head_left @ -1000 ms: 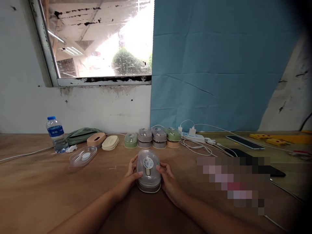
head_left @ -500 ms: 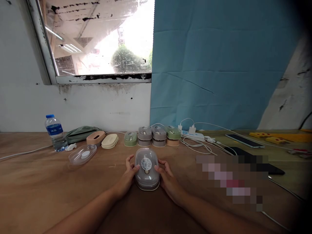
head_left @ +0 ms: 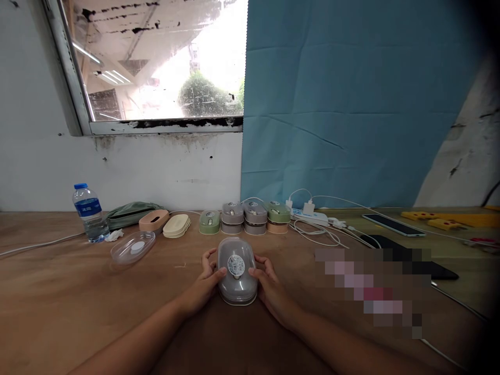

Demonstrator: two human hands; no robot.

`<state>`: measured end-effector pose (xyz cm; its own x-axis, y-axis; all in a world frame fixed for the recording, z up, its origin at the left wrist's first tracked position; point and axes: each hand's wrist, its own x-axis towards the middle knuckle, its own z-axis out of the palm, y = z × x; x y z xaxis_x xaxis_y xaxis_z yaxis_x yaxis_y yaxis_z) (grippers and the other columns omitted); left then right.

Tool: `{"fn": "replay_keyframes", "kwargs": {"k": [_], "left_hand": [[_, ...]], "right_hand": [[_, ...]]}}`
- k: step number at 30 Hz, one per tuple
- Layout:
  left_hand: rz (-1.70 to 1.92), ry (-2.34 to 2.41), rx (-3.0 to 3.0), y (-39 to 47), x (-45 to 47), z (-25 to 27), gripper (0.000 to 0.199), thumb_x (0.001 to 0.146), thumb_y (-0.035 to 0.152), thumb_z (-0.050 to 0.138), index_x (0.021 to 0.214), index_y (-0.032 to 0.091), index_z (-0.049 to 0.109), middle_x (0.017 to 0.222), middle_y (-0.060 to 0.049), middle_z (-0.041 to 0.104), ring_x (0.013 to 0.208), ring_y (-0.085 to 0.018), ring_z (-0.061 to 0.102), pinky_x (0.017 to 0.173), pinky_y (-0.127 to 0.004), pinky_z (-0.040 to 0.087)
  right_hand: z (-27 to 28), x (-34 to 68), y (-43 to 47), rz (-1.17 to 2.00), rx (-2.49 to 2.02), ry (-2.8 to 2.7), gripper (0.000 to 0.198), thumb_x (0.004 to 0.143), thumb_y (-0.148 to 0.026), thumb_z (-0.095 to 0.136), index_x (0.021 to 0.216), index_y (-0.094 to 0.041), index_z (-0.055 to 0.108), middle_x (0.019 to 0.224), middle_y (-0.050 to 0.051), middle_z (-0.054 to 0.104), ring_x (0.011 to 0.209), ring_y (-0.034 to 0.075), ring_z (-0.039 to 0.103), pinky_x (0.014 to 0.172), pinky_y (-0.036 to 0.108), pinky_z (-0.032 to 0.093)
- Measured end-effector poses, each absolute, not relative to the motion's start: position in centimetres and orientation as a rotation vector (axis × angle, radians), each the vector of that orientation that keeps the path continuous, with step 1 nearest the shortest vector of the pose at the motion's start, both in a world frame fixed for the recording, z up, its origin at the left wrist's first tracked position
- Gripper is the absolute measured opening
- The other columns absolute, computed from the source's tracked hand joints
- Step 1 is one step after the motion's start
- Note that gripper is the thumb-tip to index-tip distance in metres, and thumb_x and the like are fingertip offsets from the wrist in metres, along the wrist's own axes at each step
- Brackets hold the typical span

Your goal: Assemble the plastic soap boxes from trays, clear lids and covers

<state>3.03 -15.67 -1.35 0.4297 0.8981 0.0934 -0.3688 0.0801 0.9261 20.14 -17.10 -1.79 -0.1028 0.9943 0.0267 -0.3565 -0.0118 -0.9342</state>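
A grey oval plastic box with a clear domed lid (head_left: 237, 289) is in front of me, a round printed sticker (head_left: 236, 265) on top of the lid. My left hand (head_left: 207, 281) grips its left side, the thumb on the lid's edge and the fingers curled round the far side. On the right side my right hand (head_left: 271, 286) holds it the same way, thumb on the lid. The lid's top is tilted toward me. Whether the box's underside touches the table is hard to see.
Several grey and green lidded boxes (head_left: 232, 219) line the wall. Leftward are a loose clear lid (head_left: 135, 247), cream oval pieces (head_left: 176, 226), a peach box (head_left: 153, 221), a green pouch (head_left: 130, 214) and a water bottle (head_left: 89, 211). Cables, a power strip (head_left: 310, 216) and a phone (head_left: 393, 225) lie right.
Between my hands the box has tipped a little toward me, so more of the lid's top faces me and less of the grey front side shows. Both hands keep their grip.
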Motion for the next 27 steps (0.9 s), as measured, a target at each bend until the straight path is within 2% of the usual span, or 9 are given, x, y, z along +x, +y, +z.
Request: {"fn": "replay_keyframes", "kwargs": {"k": [4,9,20,27], "left_hand": [[1.020,0.579,1.095,-15.64,2.92,-1.45,0.063,0.077,0.031,0.055,0.120,0.032,0.011,0.114,-0.006,0.044,0.100,-0.020,0.049,0.085,-0.036,0.037],[1.016,0.554,1.092,-15.44,2.80,-1.69,0.061,0.076,0.030,0.057,0.119,0.032,0.014,0.110,-0.005,0.046,0.099,-0.020,0.050,0.083,-0.036,0.038],[1.016,0.603,1.073,-15.64,2.99,-1.22,0.065,0.071,0.032,0.062,0.116,0.029,0.016,0.113,-0.008,0.046,0.099,-0.021,0.050,0.085,-0.038,0.036],[1.009,0.602,1.063,-15.62,2.88,-1.17,0.069,0.067,0.027,0.067,0.115,0.028,0.018,0.112,-0.008,0.046,0.100,-0.021,0.050,0.089,-0.040,0.034]], "right_hand": [[-2.00,20.19,-16.98,1.447,-0.845,-1.003,0.036,0.072,-0.031,0.058,0.100,-0.026,0.036,0.093,0.000,0.060,0.084,0.018,0.058,0.076,0.033,0.043],[-1.47,19.96,-17.25,1.465,-0.850,-0.965,0.040,0.067,-0.031,0.061,0.098,-0.026,0.036,0.092,0.000,0.060,0.086,0.019,0.058,0.075,0.033,0.043],[-1.54,20.05,-17.06,1.485,-0.843,-0.942,0.034,0.069,-0.027,0.057,0.097,-0.026,0.038,0.087,-0.002,0.060,0.080,0.018,0.057,0.070,0.030,0.044],[-1.29,19.96,-17.23,1.502,-0.845,-0.932,0.034,0.066,-0.025,0.055,0.096,-0.026,0.038,0.080,-0.003,0.060,0.076,0.018,0.058,0.066,0.029,0.043]]}}
